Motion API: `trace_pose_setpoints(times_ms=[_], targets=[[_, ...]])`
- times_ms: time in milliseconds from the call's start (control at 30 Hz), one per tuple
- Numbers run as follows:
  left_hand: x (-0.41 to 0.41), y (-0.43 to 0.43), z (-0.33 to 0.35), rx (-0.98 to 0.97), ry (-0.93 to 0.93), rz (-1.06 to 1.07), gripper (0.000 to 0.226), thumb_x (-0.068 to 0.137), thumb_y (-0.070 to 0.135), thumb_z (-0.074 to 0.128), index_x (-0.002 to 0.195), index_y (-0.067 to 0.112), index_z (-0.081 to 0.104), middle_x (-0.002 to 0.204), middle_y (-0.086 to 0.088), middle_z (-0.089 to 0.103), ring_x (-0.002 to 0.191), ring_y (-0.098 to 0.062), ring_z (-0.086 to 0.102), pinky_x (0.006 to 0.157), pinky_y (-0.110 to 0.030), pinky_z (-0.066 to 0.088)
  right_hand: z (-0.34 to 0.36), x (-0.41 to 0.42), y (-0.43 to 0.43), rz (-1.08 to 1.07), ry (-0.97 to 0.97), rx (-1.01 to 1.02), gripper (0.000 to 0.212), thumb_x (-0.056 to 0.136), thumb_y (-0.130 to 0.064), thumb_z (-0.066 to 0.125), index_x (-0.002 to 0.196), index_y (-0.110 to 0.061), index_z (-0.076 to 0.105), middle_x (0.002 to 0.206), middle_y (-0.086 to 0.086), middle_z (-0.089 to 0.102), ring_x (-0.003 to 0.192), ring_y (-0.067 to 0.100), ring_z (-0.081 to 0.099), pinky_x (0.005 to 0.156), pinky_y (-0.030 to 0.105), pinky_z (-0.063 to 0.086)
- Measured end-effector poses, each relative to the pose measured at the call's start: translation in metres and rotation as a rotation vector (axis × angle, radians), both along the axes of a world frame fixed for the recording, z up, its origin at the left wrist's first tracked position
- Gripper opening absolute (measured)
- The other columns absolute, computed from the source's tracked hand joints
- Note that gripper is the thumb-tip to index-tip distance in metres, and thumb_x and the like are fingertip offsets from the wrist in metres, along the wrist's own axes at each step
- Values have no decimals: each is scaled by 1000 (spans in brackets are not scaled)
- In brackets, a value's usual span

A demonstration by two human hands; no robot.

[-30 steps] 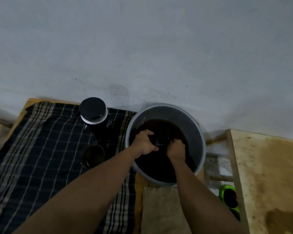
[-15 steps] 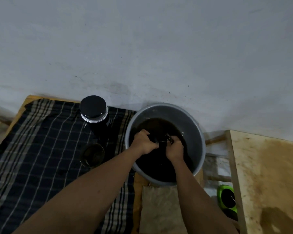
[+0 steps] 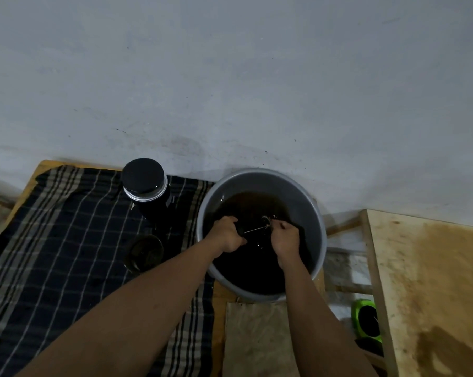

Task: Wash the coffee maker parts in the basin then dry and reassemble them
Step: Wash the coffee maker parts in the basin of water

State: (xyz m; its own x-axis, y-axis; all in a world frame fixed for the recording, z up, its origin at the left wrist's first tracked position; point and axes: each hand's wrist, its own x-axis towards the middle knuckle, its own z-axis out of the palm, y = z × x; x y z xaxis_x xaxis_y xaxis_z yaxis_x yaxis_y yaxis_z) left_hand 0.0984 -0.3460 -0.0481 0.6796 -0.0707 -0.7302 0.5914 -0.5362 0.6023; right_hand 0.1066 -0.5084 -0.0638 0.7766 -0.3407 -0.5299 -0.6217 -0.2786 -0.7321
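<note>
The plunger (image 3: 259,229) is in the basin (image 3: 300,202), just above the dark water, held between two hands; the left hand (image 3: 227,235) has its fingers curled tight round the black end of it; the right hand (image 3: 285,238) has its fingers bent and pinches the other end, where the wire coil is; both arms reach in over the near rim, and the knuckles point up.

The hands are near the middle of the basin, a little to the left; the left hand is close to the left rim, and there is more open water behind the hands and on the right.

The plunger is a thin shiny rod with a small curly coil at one end and a black lump at the other; it lies almost flat.

The basin is grey and round and sits by the wall (image 3: 229,77); to its left a black pot (image 3: 145,180) stands upright on a checked cloth (image 3: 66,240), which covers a wooden surface (image 3: 36,172); a dark round thing (image 3: 144,253) lies near the pot, and I cannot tell what it is; a stained board (image 3: 420,268) is on the right.
</note>
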Motion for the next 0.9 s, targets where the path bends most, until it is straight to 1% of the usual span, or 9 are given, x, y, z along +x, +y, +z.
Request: trace_pose_setpoints(times_ms=[133,300,400,467,533,600,667,767,900], targets=[[-1,-1,-2,8,-4,-18,89,90,24,78,161,15,26,162,-15,31,144,-32,39,117,-34,37,1,1,-1,65,-21,-49,28,105,-25,50,119,-11,70,109,10,72,105,28,66,102,45,51],[-1,0,-2,-37,-10,-6,85,90,22,79,160,16,31,160,-12,37,142,-30,42,113,-32,38,4,6,-3,152,14,-45,36,103,-32,55,136,-17,62,129,7,65,118,27,60,107,45,47],[0,2,-4,-42,-27,46,84,89,20,79,159,15,32,159,-13,38,141,-30,44,112,-31,39,-1,0,-6,-163,-45,-101,34,103,-30,52,118,-5,70,108,13,70,101,30,64,89,39,50],[0,2,-4,-26,-43,62,85,87,17,81,158,16,34,159,-14,38,142,-31,43,113,-32,40,-1,-10,-5,-328,105,31,32,101,-24,48,111,0,68,97,17,70,88,33,64,81,43,51],[1,1,-4,-30,-35,61,84,85,12,82,157,19,38,156,-14,41,139,-31,46,110,-31,43,3,-19,6,-218,236,214,24,97,-16,52,103,-3,70,95,19,71,86,34,66,82,43,56],[0,0,-5,-34,-26,55,80,85,6,80,154,21,44,151,-13,48,133,-29,53,101,-28,47,8,-22,21,-26,225,290,18,96,-16,56,96,-13,74,97,15,74,94,31,68,91,46,55],[-2,1,-7,-30,-34,67,72,84,1,75,148,22,50,144,-13,55,124,-26,58,92,-24,49,11,-22,32,73,179,345,20,99,-20,55,96,-15,74,95,12,73,94,27,69,90,42,55],[-4,1,-8,-48,-59,77,64,84,0,73,141,20,54,137,-11,59,114,-21,59,87,-21,47,11,-20,34,163,228,313,24,104,-31,51,106,-20,72,103,11,73,98,27,68,93,42,55],[-5,1,-6,-48,-143,116,69,82,5,79,143,20,53,142,-12,56,125,-25,57,91,-20,45,9,-17,25,211,211,265,21,102,-24,58,110,-15,75,102,12,76,100,29,72,96,46,57]])
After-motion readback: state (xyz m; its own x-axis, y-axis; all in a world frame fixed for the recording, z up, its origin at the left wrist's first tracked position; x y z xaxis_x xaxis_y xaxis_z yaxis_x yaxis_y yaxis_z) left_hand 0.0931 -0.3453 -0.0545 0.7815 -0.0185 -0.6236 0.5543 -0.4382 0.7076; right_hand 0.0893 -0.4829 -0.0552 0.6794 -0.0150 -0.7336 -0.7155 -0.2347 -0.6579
